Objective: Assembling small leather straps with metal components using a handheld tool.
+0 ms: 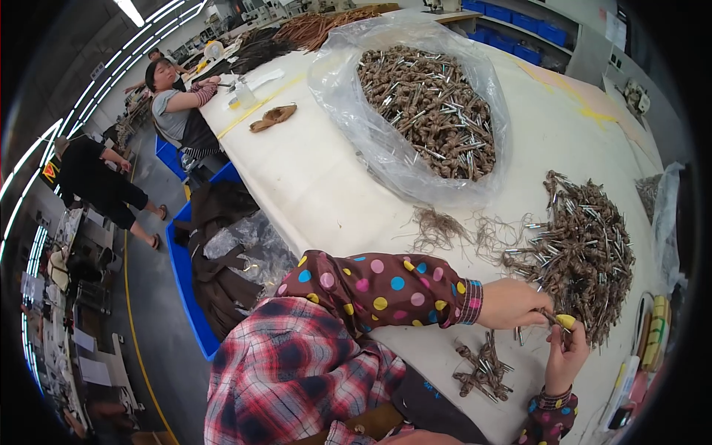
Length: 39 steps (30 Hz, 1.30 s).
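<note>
My left hand (pixel 518 304) reaches across from the polka-dot sleeve, its fingers pinched on a knotted brown cord (pixel 550 317). Facing it, my right hand (pixel 567 357) grips the same cord from the other side. A small yellow piece (pixel 566 321) shows at the right hand's fingertips; whether it is a finger cover or a tool I cannot tell. Just beyond both hands lies a large heap of knotted brown cords with silver metal tips (pixel 582 248). Nearer me, a small pile of similar cords (pixel 486 371) rests on the white table (pixel 297 178).
A clear plastic bag (pixel 341 81) full of similar cords stands open beyond the heap. Loose threads (pixel 437 228) lie between them. A blue bin (pixel 182 274) with dark cloth stands left of the table. Tape rolls (pixel 656 334) lie at right. Two people are farther left.
</note>
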Each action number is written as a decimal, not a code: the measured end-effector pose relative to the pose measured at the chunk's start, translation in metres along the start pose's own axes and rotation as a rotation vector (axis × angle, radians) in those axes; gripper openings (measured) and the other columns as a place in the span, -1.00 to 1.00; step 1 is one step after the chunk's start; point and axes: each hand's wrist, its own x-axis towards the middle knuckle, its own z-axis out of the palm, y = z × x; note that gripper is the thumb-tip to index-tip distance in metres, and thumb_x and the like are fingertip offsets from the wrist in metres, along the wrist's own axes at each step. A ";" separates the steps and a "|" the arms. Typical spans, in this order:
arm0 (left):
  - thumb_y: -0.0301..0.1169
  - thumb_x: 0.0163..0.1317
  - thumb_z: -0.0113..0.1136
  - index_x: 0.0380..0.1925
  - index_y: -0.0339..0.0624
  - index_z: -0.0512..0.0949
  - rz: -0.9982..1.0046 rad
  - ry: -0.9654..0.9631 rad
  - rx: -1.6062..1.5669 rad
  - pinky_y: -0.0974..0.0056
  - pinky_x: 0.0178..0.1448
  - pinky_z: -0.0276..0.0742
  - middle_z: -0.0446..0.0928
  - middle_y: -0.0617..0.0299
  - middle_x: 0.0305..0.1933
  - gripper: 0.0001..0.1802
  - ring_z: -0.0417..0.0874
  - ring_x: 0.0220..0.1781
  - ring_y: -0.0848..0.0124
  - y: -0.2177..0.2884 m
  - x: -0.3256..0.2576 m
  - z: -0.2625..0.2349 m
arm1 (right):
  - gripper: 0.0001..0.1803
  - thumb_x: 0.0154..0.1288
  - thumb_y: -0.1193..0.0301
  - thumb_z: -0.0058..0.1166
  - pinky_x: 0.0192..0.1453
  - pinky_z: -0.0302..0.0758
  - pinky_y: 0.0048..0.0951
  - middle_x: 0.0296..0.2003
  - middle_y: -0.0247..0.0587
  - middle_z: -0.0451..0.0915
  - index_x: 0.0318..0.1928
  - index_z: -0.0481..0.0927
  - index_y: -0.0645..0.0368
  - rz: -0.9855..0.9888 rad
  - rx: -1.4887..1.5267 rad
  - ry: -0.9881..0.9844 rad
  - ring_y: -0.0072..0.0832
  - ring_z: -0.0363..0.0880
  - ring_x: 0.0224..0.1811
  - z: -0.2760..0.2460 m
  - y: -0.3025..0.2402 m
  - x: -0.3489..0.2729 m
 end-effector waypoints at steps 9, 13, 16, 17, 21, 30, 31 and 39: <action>-0.30 0.21 0.08 -0.20 -0.09 0.43 0.299 0.270 0.254 0.22 -0.08 0.36 0.44 0.21 -0.30 -0.80 0.49 -0.18 0.27 -0.027 -0.001 0.033 | -0.77 0.40 0.45 -0.12 -0.12 0.38 -0.61 -0.29 -0.25 0.54 -0.04 0.39 0.33 -0.048 0.141 0.094 -0.59 0.48 -0.25 -0.003 0.009 0.005; -0.31 0.20 0.09 -0.19 -0.08 0.44 0.435 0.368 0.326 0.24 -0.13 0.33 0.41 0.24 -0.35 -0.80 0.47 -0.22 0.29 -0.026 -0.001 0.036 | -0.79 0.38 0.47 -0.10 -0.21 0.37 -0.67 -0.33 -0.30 0.54 -0.05 0.39 0.32 0.068 0.189 -0.141 -0.66 0.47 -0.32 -0.001 0.009 0.002; -0.31 0.19 0.11 -0.16 -0.08 0.43 0.402 0.321 0.324 0.24 -0.12 0.33 0.41 0.25 -0.34 -0.77 0.47 -0.22 0.29 -0.028 -0.001 0.034 | -0.75 0.30 0.57 -0.05 -0.31 0.38 -0.67 -0.45 -0.31 0.55 -0.02 0.38 0.33 0.103 0.248 -0.150 -0.65 0.51 -0.41 0.016 -0.002 -0.001; -0.31 0.19 0.11 -0.16 -0.08 0.43 0.404 0.322 0.324 0.24 -0.12 0.33 0.41 0.25 -0.34 -0.77 0.47 -0.22 0.29 -0.029 0.000 0.035 | -0.72 0.27 0.60 -0.03 -0.36 0.37 -0.69 -0.49 -0.35 0.50 0.00 0.36 0.34 0.104 0.256 -0.137 -0.68 0.46 -0.48 0.017 0.003 -0.002; -0.32 0.18 0.12 -0.08 -0.08 0.40 0.387 0.393 0.251 0.21 -0.05 0.32 0.41 0.22 -0.31 -0.70 0.47 -0.15 0.26 -0.026 -0.001 0.034 | -0.72 0.28 0.60 -0.04 -0.39 0.35 -0.70 -0.55 -0.41 0.42 0.00 0.36 0.33 0.129 0.293 -0.106 -0.70 0.40 -0.52 0.016 0.001 -0.001; -0.31 0.17 0.15 -0.16 -0.09 0.46 0.347 0.400 0.095 0.17 0.03 0.33 0.46 0.22 -0.27 -0.75 0.47 -0.11 0.22 -0.036 0.002 0.031 | -0.72 0.29 0.59 -0.06 -0.44 0.32 -0.70 -0.56 -0.44 0.34 0.01 0.34 0.33 0.169 0.326 -0.034 -0.73 0.31 -0.55 0.005 0.001 0.000; -0.30 0.16 0.16 -0.20 -0.09 0.49 0.349 0.409 0.065 0.17 0.00 0.34 0.47 0.22 -0.29 -0.77 0.48 -0.14 0.22 -0.037 0.002 0.032 | -0.72 0.29 0.59 -0.06 -0.44 0.32 -0.70 -0.56 -0.44 0.34 0.01 0.34 0.33 0.170 0.327 -0.035 -0.73 0.31 -0.55 0.006 0.001 0.000; -0.28 0.13 0.19 -0.39 -0.06 0.49 0.263 0.409 0.080 0.19 -0.34 0.43 0.50 0.26 -0.54 -0.85 0.56 -0.42 0.23 -0.038 -0.001 0.033 | -0.68 0.26 0.62 -0.03 -0.45 0.30 -0.71 -0.57 -0.44 0.37 0.02 0.33 0.31 0.195 0.330 -0.141 -0.72 0.34 -0.57 0.016 0.005 -0.003</action>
